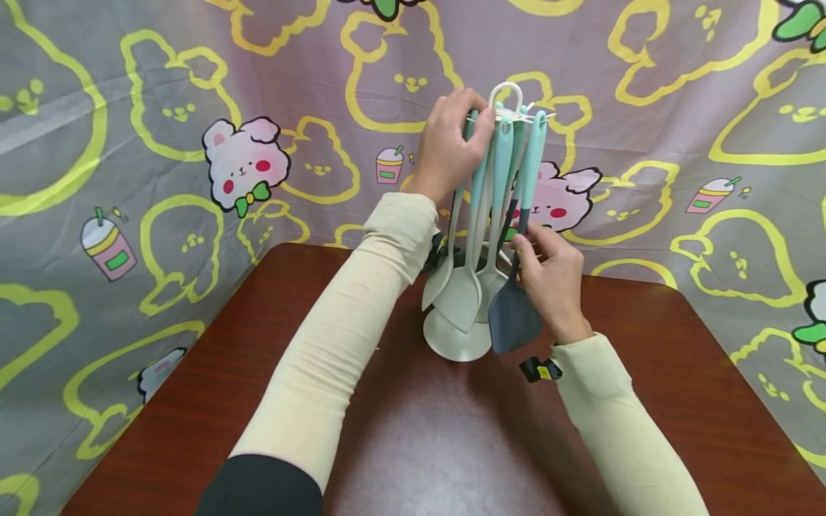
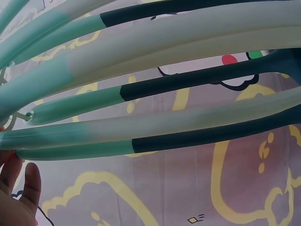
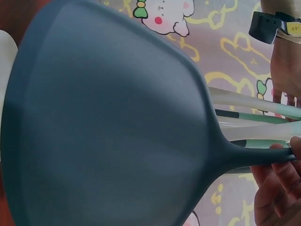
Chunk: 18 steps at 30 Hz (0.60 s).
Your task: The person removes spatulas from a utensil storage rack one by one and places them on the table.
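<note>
Standing far on the brown table [image 1: 277,308], the white rack [image 1: 455,345] is gripped at its top by the left hand [image 1: 454,136]. At its right side, the grey spatula [image 1: 514,320] is pinched by its shaft in the right hand [image 1: 552,276]. Marks on the yellow label [image 3: 295,28] of the left wrist's black device [image 3: 263,28] cannot be read.

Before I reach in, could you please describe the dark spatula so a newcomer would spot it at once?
On the brown table stands a pale utensil rack holding mint-handled tools. At its right in the head view is the spatula. Its broad dark blade stands out from the pale blades beside it.
</note>
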Available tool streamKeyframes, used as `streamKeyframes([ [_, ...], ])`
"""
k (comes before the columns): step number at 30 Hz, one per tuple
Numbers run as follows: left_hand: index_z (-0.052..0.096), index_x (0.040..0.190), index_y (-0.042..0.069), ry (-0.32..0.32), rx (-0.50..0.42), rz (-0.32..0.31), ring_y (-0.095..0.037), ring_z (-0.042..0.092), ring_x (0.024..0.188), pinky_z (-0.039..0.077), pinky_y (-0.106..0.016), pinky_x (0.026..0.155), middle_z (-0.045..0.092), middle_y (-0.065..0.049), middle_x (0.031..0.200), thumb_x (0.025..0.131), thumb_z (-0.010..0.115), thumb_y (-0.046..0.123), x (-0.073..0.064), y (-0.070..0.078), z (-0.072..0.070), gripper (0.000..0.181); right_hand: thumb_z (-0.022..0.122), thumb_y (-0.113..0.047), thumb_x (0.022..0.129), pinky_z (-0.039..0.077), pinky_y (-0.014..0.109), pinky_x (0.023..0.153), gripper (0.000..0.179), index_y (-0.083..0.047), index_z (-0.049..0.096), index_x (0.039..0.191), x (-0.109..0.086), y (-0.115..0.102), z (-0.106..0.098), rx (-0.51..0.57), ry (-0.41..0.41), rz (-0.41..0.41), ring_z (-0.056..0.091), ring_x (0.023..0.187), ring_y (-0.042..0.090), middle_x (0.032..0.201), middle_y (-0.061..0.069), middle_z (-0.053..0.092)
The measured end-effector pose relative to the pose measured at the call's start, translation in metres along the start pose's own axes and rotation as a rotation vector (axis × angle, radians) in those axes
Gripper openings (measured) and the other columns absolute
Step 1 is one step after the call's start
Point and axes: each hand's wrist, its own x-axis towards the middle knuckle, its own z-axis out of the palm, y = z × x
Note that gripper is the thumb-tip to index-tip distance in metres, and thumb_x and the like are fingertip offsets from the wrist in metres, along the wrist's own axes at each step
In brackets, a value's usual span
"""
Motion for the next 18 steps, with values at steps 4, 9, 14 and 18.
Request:
streamKeyframes([
  [4,0.064,0.101,0.01,-0.005,0.01,-0.003,-0.02,0.053,0.102,0.04,-0.022,0.088,0.063,-0.002,0.103,0.099,0.05,0.025,0.0001,0.0007,-0.0005,0.021,0.062,-0.013,0.097,0.043,0.004,0.058,0.019,-0.003,0.073,0.108,-0.0008,-0.0003,-0.0006,0.006,0.003,0.004,0.054,0.066,-0.012,0.089,0.016,0.074],
  [9,0.063,0.101,0.01,-0.018,0.035,0.007,-0.02,0.052,0.102,0.04,-0.022,0.089,0.062,-0.002,0.103,0.099,0.049,0.025,0.0004,0.0009,-0.0015,0.021,0.061,-0.011,0.097,0.044,0.005,0.06,0.018,-0.002,0.073,0.106,-0.0016,-0.0001,-0.0008,-0.004,0.004,0.006,0.054,0.067,-0.012,0.088,0.015,0.073],
  [14,0.063,0.1,0.009,-0.037,0.042,0.025,-0.021,0.052,0.102,0.039,-0.022,0.09,0.061,-0.003,0.103,0.099,0.049,0.024,0.0008,0.0002,-0.0047,0.02,0.061,-0.012,0.097,0.044,0.006,0.058,0.018,-0.002,0.073,0.106,-0.0032,-0.0006,-0.001,-0.009,0.0,0.013,0.054,0.067,-0.012,0.088,0.015,0.073],
  [18,0.064,0.099,0.009,-0.045,0.028,0.03,-0.019,0.051,0.101,0.039,-0.022,0.089,0.061,-0.003,0.103,0.099,0.05,0.024,0.0015,-0.0004,-0.0067,0.021,0.061,-0.012,0.097,0.044,0.005,0.059,0.018,-0.002,0.073,0.106,-0.0039,-0.0009,-0.001,-0.008,0.003,0.016,0.054,0.067,-0.012,0.088,0.016,0.073],
])
